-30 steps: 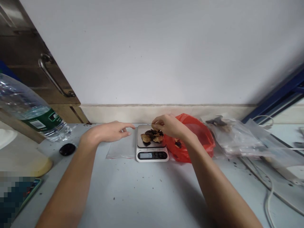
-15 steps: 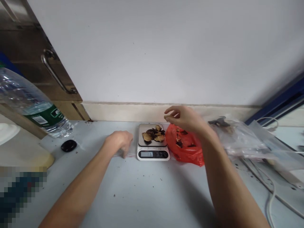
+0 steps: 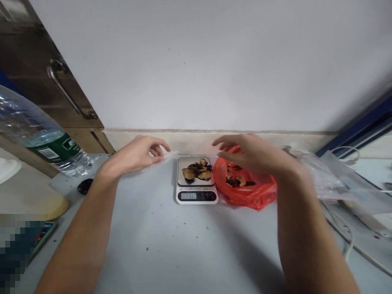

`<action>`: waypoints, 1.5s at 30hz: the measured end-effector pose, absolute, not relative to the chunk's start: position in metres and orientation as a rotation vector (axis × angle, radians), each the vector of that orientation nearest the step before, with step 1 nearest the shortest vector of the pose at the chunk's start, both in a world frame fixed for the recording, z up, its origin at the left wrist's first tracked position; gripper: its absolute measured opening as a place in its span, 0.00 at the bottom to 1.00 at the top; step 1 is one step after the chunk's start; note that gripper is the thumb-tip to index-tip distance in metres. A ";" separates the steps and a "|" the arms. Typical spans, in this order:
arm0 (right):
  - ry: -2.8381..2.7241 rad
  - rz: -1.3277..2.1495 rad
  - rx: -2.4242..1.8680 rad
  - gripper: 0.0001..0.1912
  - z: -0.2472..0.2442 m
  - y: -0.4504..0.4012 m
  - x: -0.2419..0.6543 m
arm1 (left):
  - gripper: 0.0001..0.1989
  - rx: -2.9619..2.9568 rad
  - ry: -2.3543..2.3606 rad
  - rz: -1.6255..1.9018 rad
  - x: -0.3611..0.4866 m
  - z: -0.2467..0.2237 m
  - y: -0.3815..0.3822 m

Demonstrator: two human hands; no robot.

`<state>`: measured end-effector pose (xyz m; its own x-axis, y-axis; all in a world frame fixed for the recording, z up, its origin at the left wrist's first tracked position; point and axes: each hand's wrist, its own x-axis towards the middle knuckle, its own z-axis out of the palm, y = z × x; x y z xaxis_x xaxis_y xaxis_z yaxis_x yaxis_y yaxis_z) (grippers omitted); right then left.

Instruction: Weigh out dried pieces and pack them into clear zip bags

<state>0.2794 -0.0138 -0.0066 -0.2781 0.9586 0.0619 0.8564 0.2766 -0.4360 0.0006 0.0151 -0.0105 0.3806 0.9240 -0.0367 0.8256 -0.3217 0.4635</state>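
Hands hover over a pale grey tabletop (image 3: 171,245): the left hand (image 3: 134,154) pinches a small clear plastic bag (image 3: 163,157) just left of a white digital kitchen scale (image 3: 197,195), lifted off the surface. Brown dried fruit slices (image 3: 198,170) lie heaped on the scale's steel platform. The right hand (image 3: 251,153), fingers loosely spread and holding nothing, hangs above an open red plastic bag (image 3: 254,192) touching the scale's right side. A clear water bottle with a green label (image 3: 39,134) stands far left.
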 end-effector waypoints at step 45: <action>-2.467 0.696 -1.747 0.25 -0.042 0.011 0.242 | 0.35 2.383 1.336 0.121 -0.003 -0.030 0.020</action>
